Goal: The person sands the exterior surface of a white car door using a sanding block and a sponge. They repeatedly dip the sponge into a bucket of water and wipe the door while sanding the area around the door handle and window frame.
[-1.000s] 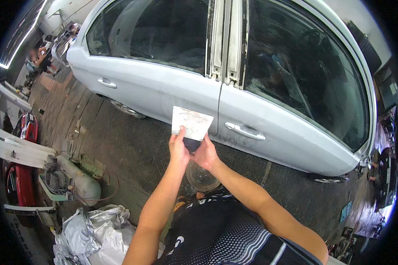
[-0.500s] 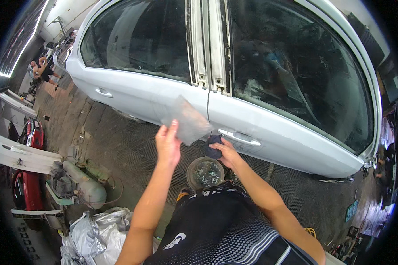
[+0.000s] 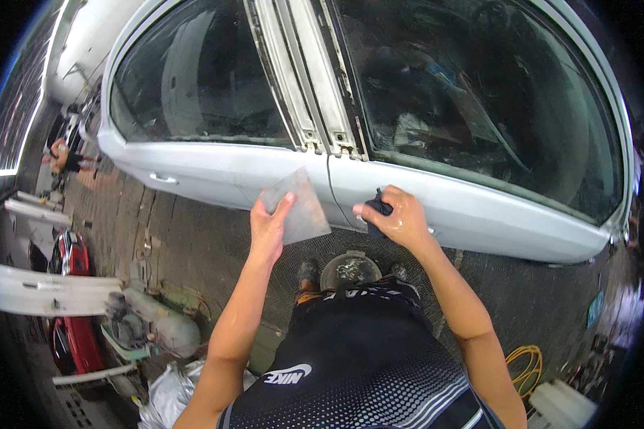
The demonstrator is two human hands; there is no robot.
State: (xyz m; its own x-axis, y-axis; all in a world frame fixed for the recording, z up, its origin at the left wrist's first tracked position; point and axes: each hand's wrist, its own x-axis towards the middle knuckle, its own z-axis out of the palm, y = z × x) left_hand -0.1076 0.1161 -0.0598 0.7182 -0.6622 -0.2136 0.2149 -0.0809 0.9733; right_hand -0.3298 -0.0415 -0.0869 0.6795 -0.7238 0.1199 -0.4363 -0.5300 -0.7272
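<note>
My left hand (image 3: 270,227) pinches a thin, grey, see-through-looking square sheet (image 3: 304,214) by its edge, in front of the car's pale grey side. A dark crumpled cloth (image 3: 376,214) is gripped in my right hand (image 3: 402,218), which looks wet. That hand is by the door handle of the right-hand car door (image 3: 479,207) and hides much of it; whether it touches the panel I cannot tell. Below both hands, between my feet, stands a round bucket (image 3: 350,270) with water in it.
The left-hand car door (image 3: 207,161) meets the other at a narrow gap. To my left are a compressor tank (image 3: 168,325), a loose white panel (image 3: 50,287) and crumpled silvery sheeting (image 3: 175,393). A coiled yellow hose (image 3: 526,368) lies at right. Another person (image 3: 64,157) is far left.
My right hand has risen and moved right with the cloth, up to the door handle. The sheet in my left hand has shifted slightly and tilted. My view has turned a little.
</note>
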